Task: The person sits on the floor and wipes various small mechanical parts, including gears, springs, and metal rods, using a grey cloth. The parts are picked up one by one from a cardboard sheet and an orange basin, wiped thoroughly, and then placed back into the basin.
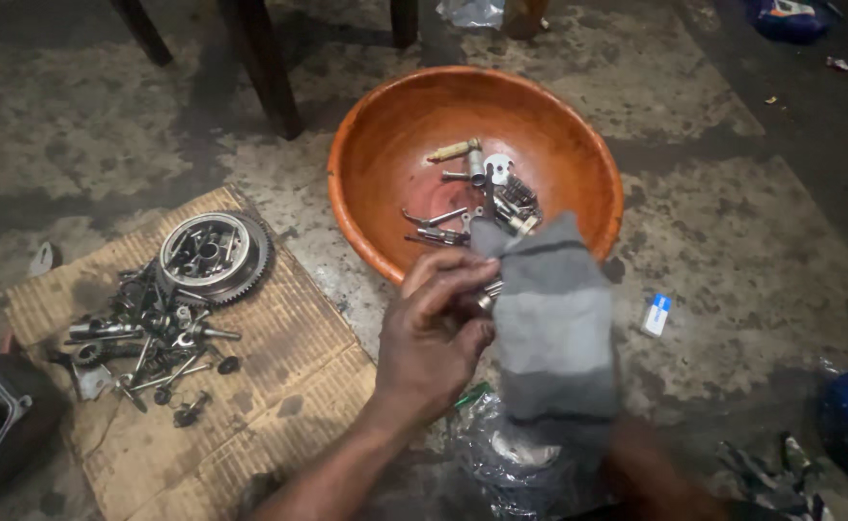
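My left hand [431, 333] pinches a small metal part [489, 293] at its fingertips, just in front of the orange bowl [376, 174]. My right hand [636, 463] is mostly hidden under a grey striped cloth [551, 333], which it holds up against the part. Several small metal parts, bolts and springs [487, 198] lie in the bottom of the bowl.
A sheet of cardboard [279, 386] at the left carries a round toothed gear wheel [214, 256] and a heap of bolts and metal parts [149, 338]. A small blue-and-white packet [656, 315] lies on the concrete floor at right. Furniture legs [262, 63] stand behind. Clear plastic [501, 463] lies below my hands.
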